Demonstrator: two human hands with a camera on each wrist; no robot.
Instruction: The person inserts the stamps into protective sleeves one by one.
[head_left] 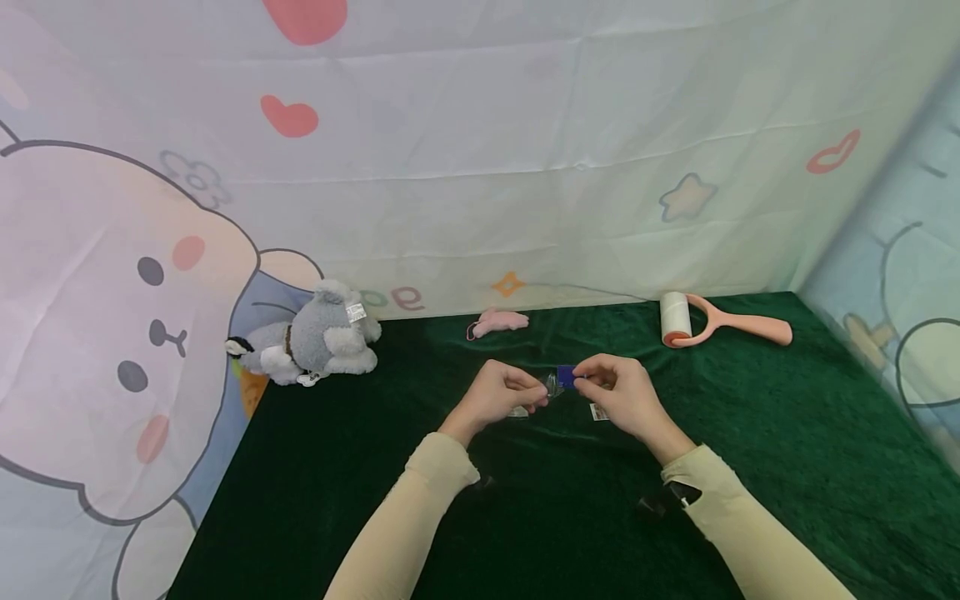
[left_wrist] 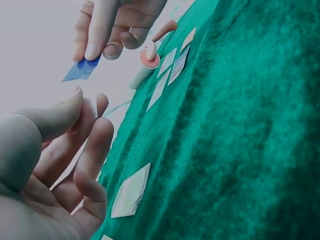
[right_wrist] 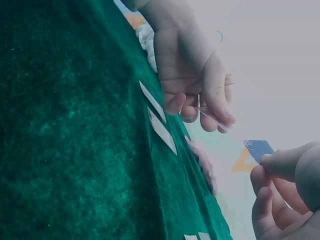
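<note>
My right hand pinches a small dark-blue card or packet between thumb and fingertips, and faint pale print shows on it in the left wrist view. Close by on its left, my left hand pinches a thin clear plastic piece, seen edge-on as a shiny film in the right wrist view. A narrow gap separates the plastic from the blue piece in both wrist views. Both hands are raised above the green cloth. Beneath them lie several small flat pale pieces, partly hidden by the hands in the head view.
A grey-and-white plush animal lies at the back left. Behind the hands is a small pink toy. At the back right rests a lint roller with a pink handle. A printed curtain hangs along the back.
</note>
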